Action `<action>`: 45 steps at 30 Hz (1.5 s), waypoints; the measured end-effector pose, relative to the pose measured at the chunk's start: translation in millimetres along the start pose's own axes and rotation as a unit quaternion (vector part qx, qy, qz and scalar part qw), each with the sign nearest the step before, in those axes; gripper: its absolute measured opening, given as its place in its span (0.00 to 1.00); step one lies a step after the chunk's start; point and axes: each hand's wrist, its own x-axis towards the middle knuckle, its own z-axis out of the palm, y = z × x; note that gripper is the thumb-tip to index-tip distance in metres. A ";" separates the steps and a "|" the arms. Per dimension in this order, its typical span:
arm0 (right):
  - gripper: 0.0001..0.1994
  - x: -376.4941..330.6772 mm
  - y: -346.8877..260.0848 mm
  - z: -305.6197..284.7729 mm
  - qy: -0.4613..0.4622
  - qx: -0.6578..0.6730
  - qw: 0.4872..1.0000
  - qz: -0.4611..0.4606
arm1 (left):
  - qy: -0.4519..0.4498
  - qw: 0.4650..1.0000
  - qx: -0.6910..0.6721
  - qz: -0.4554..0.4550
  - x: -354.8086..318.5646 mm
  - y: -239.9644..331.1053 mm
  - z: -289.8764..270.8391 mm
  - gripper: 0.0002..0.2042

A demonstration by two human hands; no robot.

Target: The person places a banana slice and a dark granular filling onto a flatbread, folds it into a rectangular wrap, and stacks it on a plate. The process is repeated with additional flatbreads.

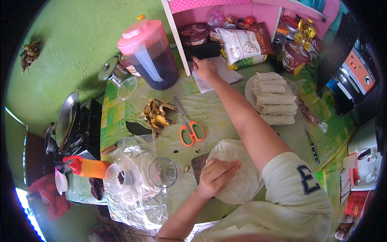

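left hand (216,176): near body, fingers curled, palm down | right hand (204,68): arm fully outstretched, fingers forward

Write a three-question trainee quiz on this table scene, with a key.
1. True or false: the left hand rests on the round wrapper.
2. What does the right hand touch? A) scissors B) black object at the shelf edge C) pitcher
3. Fill in: the rolled wrappers are stacked on a ____.

Key:
1. True.
2. B, the black object; the scissors and pitcher lie apart.
3. Plate, bearing the rolls.
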 end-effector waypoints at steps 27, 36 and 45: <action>0.18 -1.8 -2.7 -0.1 0.040 -0.004 0.999 -0.017 | 0.015 1.000 -0.011 -0.009 -0.1 0.6 2.3 0.12; 0.22 -1.2 0.5 2.0 0.033 -0.014 0.999 -0.008 | 0.024 0.999 -0.030 -0.036 -2.9 0.4 4.0 0.13; 0.22 -0.7 -3.3 -3.0 0.000 -0.011 1.000 0.016 | 0.003 0.999 -0.032 -0.006 -3.1 -2.9 2.7 0.13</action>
